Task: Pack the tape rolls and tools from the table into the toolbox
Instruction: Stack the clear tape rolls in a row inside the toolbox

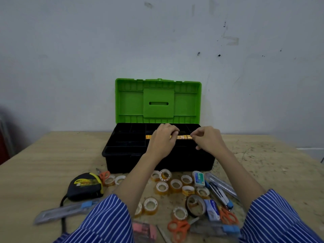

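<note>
A black toolbox [122,152] stands open at the back of the table, its green lid [129,102] upright against the wall. A yellow row of small tape rolls [182,137] lies edge-on in a tray compartment. My left hand [162,140] presses fingers on the row's middle. My right hand [208,139] pinches its right end. Several loose tape rolls [162,187] lie in front of the box. Beside them are a black and yellow tape measure [85,186], orange scissors [178,228] and a grey utility knife [64,211].
More tools crowd the near right: a larger dark tape roll [195,205], a white staple box [199,178], a second utility knife [220,192], more orange scissors [228,215]. A pink object [143,230] lies at the front edge. The wooden table [52,155] spreads to both sides.
</note>
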